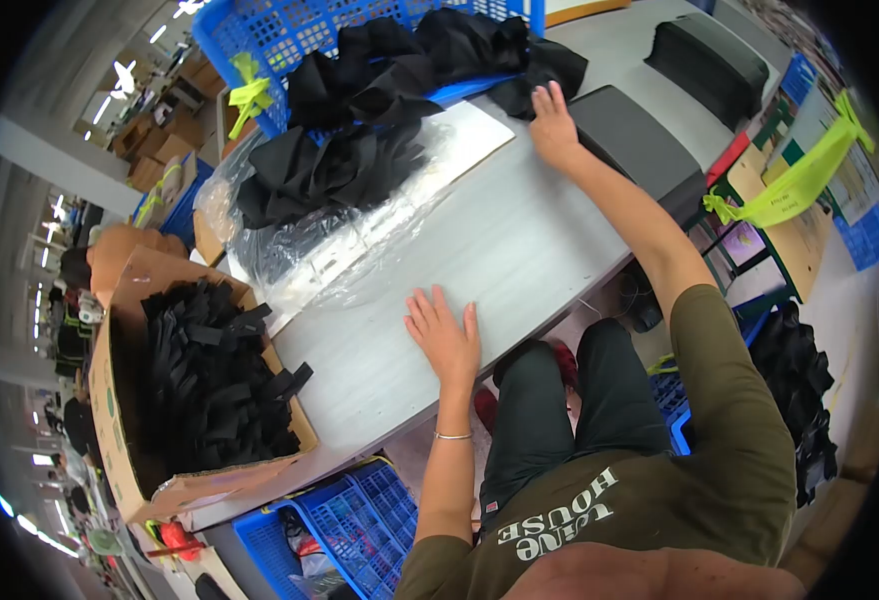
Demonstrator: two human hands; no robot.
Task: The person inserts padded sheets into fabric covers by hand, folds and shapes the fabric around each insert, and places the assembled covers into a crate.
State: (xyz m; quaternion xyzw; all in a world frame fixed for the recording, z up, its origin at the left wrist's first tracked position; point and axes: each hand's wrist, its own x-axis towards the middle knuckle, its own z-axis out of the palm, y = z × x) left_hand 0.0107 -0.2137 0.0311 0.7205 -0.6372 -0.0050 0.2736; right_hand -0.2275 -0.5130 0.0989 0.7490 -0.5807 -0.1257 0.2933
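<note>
My left hand [444,338] lies on the light grey tabletop [369,370], its fingers spread and nothing in them. My right hand [554,130] reaches farther across, fingers stretched out, at the edge of a black fabric piece [551,70]. Whether its fingertips press on that fabric I cannot tell. More black fabric pieces [389,75] spill over the low front of a blue plastic basket [289,50]. Another heap of black fabric [324,180] lies in front, on clear plastic film [249,250] over a white board [469,130].
A cardboard box [129,400] of black strips [214,380] stands left. Right of my right hand is a dark grey machine-like block [639,140], another dark block [709,65] beyond. Below the table edge is a blue crate [359,520]; black material [794,390] sits lower right.
</note>
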